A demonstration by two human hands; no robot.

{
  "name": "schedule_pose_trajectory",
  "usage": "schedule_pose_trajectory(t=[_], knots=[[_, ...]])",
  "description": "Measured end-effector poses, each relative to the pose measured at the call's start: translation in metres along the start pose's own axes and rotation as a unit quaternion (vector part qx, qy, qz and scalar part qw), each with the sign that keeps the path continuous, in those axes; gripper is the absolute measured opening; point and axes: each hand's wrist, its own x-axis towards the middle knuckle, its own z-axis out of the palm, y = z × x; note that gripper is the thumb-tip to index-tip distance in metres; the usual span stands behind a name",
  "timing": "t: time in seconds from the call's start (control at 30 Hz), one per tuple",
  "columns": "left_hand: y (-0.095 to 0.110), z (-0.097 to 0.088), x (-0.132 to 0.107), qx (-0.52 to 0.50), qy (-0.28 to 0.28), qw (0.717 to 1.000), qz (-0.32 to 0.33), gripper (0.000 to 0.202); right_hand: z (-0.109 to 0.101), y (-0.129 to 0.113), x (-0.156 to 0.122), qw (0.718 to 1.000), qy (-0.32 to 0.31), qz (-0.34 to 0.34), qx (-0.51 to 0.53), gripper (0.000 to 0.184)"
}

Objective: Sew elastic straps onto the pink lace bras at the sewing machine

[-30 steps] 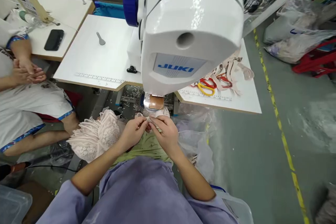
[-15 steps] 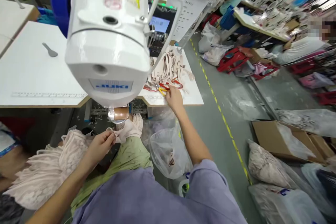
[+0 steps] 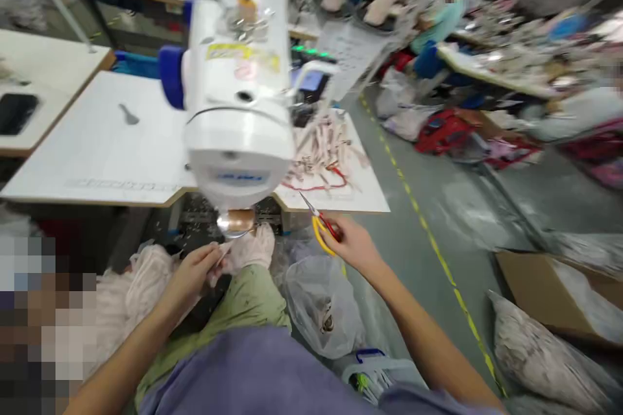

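My right hand (image 3: 353,240) grips a pair of scissors (image 3: 322,227) with yellow and red handles, off the table's front edge, blades pointing up and left. A red cord (image 3: 316,187) lies on the table behind them. Below the sewing machine (image 3: 238,136), my left hand (image 3: 202,266) pinches the edge of a pale pink fabric piece (image 3: 246,249). That fabric reaches to the machine's lower arm and over my knee. A heap of pale pink pieces (image 3: 141,292) hangs left of my left forearm. Motion blurs much of the view.
Pale straps (image 3: 324,142) are piled on the table's right part. On the white tabletop (image 3: 97,149) at left lies a grey flat tool (image 3: 129,115). A clear plastic bag (image 3: 321,311) hangs below the table. Cardboard (image 3: 540,292) and stuffed bags (image 3: 545,350) stand on the floor at right.
My right hand has lifted the scissors off the table and drawn them toward me. My left hand still pinches the fabric. The whole view has shifted with my head.
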Motion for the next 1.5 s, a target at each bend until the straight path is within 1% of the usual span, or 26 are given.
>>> schedule_pose_trajectory(t=[0.03, 0.07, 0.1, 0.17, 0.2, 0.27, 0.37, 0.43, 0.5, 0.6, 0.67, 0.73, 0.8, 0.93, 1.0, 1.1, 1.17, 1.27, 1.4, 1.5], knots=[[-0.001, 0.001, -0.001, -0.026, -0.01, 1.0, -0.004, 0.044, 0.004, -0.009, -0.021, 0.999, -0.017, -0.004, 0.043, 0.037], [-0.002, 0.002, -0.001, -0.048, -0.022, 0.999, -0.002, 0.042, 0.009, -0.02, -0.039, 0.996, -0.047, -0.014, 0.071, 0.039], [-0.004, 0.003, -0.001, -0.057, -0.021, 0.998, -0.008, 0.042, 0.015, -0.032, -0.054, 0.993, -0.077, -0.03, 0.089, 0.041], [-0.008, 0.002, -0.002, -0.069, -0.017, 0.997, -0.016, 0.041, 0.027, -0.057, -0.074, 0.986, -0.103, -0.068, 0.108, 0.039], [-0.01, 0.002, -0.003, -0.069, -0.015, 0.997, -0.019, 0.04, 0.033, -0.07, -0.079, 0.985, -0.101, -0.084, 0.113, 0.036], [-0.01, 0.001, -0.008, -0.052, -0.02, 0.998, -0.017, 0.04, 0.045, -0.091, -0.081, 0.984, -0.086, -0.103, 0.119, 0.034], [-0.008, 0.001, -0.014, 0.004, -0.036, 0.999, -0.007, 0.041, 0.058, -0.109, -0.069, 0.983, -0.079, -0.111, 0.119, 0.034], [-0.006, 0.001, -0.016, 0.032, -0.04, 0.999, -0.002, 0.04, 0.063, -0.112, -0.061, 0.982, -0.084, -0.117, 0.12, 0.035], [-0.006, 0.0, -0.017, 0.035, -0.031, 0.999, -0.001, 0.036, 0.066, -0.111, -0.056, 0.979, -0.093, -0.126, 0.13, 0.035], [-0.01, -0.002, -0.016, -0.002, -0.028, 1.0, -0.013, 0.026, 0.069, -0.104, -0.058, 0.972, -0.102, -0.134, 0.161, 0.033], [-0.013, -0.005, -0.015, -0.035, -0.032, 0.999, -0.018, 0.02, 0.069, -0.1, -0.062, 0.971, -0.099, -0.112, 0.186, 0.03], [-0.015, -0.007, -0.014, -0.056, -0.031, 0.998, -0.017, 0.022, 0.069, -0.096, -0.068, 0.969, -0.088, -0.071, 0.218, 0.029], [-0.015, -0.008, -0.013, -0.071, -0.025, 0.997, -0.017, 0.027, 0.069, -0.096, -0.073, 0.964, -0.081, -0.043, 0.251, 0.032], [-0.012, -0.007, -0.015, -0.087, -0.017, 0.996, -0.017, 0.033, 0.072, -0.102, -0.075, 0.955, -0.103, -0.045, 0.275, 0.044], [-0.01, -0.006, -0.016, -0.067, -0.016, 0.998, -0.005, 0.036, 0.074, -0.107, -0.072, 0.956, -0.107, -0.047, 0.268, 0.044], [-0.011, -0.005, -0.016, -0.003, -0.007, 1.0, 0.027, 0.038, 0.078, -0.114, -0.063, 0.957, -0.109, -0.05, 0.263, 0.043], [-0.011, -0.005, -0.016, 0.047, 0.003, 0.998, 0.046, 0.036, 0.08, -0.116, -0.057, 0.955, -0.118, -0.044, 0.267, 0.04], [-0.01, -0.007, -0.017, 0.102, 0.02, 0.993, 0.056, 0.034, 0.078, -0.115, -0.049, 0.952, -0.141, -0.027, 0.272, 0.036], [-0.009, -0.009, -0.018, 0.142, 0.03, 0.988, 0.058, 0.035, 0.074, -0.111, -0.049, 0.949, -0.167, -0.005, 0.268, 0.036], [-0.011, -0.008, -0.016, 0.146, 0.032, 0.986, 0.068, 0.035, 0.072, -0.108, -0.053, 0.951, -0.152, -0.013, 0.269, 0.034]])
